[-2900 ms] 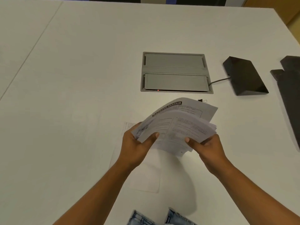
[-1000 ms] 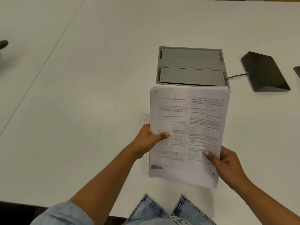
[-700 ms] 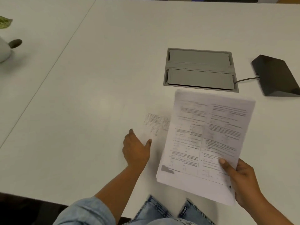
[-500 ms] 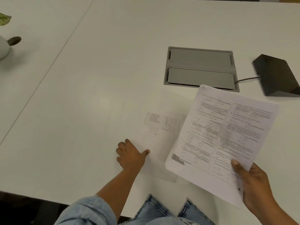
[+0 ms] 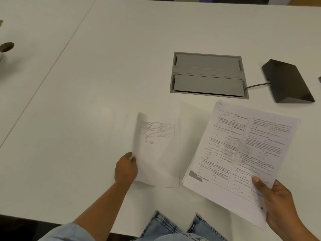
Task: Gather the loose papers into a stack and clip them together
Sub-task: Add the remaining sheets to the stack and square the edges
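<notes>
A stack of printed papers is held above the white table on the right, tilted, by my right hand, which pinches its lower right corner. My left hand grips the left edge of a single loose sheet with a small printed table near its top; that edge is lifted and curling off the table. The sheet looks blurred. The binder clip is hidden; only tiny dark specks show just past the stack's top edge.
A grey recessed cable box sits in the table beyond the papers. A black wedge-shaped device with a cable lies to its right. A dark round object is at the far left edge. My jeans show below the table's near edge.
My left hand let go of the stack, reached down to the loose sheet on the table and has lifted its left edge. My right hand carried the stack to the right.
</notes>
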### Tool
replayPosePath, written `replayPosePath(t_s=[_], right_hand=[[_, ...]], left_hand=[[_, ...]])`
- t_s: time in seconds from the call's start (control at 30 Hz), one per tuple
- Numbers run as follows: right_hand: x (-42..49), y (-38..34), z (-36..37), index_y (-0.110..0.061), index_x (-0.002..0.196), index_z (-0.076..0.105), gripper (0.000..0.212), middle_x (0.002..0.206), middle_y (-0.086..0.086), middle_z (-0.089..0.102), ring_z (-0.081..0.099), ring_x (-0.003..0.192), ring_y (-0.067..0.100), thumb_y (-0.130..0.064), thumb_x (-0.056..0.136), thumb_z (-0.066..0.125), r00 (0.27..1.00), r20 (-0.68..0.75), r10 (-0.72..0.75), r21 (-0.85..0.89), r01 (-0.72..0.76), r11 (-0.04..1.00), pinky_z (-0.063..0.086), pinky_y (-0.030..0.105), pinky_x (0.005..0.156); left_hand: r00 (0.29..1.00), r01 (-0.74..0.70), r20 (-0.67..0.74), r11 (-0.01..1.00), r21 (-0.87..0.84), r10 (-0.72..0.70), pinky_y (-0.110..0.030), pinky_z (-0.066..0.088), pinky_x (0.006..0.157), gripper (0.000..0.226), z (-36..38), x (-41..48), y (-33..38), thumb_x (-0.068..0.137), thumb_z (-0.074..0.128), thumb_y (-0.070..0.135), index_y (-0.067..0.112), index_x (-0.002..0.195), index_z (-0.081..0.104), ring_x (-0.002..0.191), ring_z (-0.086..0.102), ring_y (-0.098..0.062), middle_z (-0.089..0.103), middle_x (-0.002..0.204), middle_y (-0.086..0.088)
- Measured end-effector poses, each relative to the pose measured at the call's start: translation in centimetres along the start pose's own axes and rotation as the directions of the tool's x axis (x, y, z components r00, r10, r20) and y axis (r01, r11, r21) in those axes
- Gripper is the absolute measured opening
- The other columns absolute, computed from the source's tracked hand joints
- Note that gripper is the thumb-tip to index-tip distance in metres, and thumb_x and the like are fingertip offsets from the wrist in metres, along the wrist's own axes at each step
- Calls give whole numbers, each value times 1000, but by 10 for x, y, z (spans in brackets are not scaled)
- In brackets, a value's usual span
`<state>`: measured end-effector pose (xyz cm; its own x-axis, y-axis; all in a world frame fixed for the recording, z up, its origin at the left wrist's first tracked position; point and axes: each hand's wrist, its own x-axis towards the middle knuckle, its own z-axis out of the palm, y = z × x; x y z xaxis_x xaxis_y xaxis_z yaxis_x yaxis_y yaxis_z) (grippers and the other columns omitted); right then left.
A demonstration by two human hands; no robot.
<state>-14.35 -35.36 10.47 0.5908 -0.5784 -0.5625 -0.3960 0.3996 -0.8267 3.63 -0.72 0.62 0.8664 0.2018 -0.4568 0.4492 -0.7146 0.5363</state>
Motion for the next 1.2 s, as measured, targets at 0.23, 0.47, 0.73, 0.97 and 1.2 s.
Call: replayPosePath(t_s=[0.23, 0.47, 0.73, 0.97, 1.2], right_hand=[[-5, -9, 18, -16, 113, 67, 27, 111, 8, 75, 72, 95, 27, -3, 91, 58, 998, 64, 15, 5, -15, 1000, 61, 32, 66], [-9, -35, 53, -15, 114, 67, 30, 108, 6, 76, 74, 94, 25, -6, 86, 61, 979, 189, -73, 73, 60, 995, 62, 37, 72], [-5, -52, 68, -13, 110, 69, 26, 108, 9, 76, 73, 96, 27, -2, 89, 58, 960, 256, -114, 88, 94, 992, 61, 40, 74], [-4, -53, 60, -21, 92, 79, 21, 103, 11, 77, 74, 92, 31, -11, 78, 66, 952, 278, -127, 0, 133, 991, 62, 42, 73], [-9, -46, 61, -23, 96, 79, 56, 103, 10, 77, 74, 93, 30, -50, 48, 90, 922, 357, -148, -61, 181, 982, 61, 37, 70]], left_hand=[[987, -109, 72, 934, -339, 141, -34, 54, 91, 23, -18, -29, 15, 101, 51, 14, 14, 117, 68, 93, 69, -15, 73, 104, -1], [959, 0, 221, 780, -626, 178, -19, 57, 71, 20, -15, -75, 56, 98, 57, 13, 22, 102, 74, 82, 74, -7, 79, 92, 8], [887, 66, 357, 686, -725, 292, -43, 60, 83, 25, -22, -102, 84, 92, 63, 1, 15, 108, 75, 99, 73, -31, 77, 106, -10], [749, 253, 588, 687, -681, 307, -45, 51, 99, 50, -44, -92, 104, 92, 38, 52, 25, 123, 66, 114, 68, -24, 73, 122, -2], [777, 121, 502, 693, -711, 380, -54, 56, 91, 40, -48, -85, 138, 89, 66, 32, 20, 126, 61, 104, 72, -29, 75, 116, -5]])
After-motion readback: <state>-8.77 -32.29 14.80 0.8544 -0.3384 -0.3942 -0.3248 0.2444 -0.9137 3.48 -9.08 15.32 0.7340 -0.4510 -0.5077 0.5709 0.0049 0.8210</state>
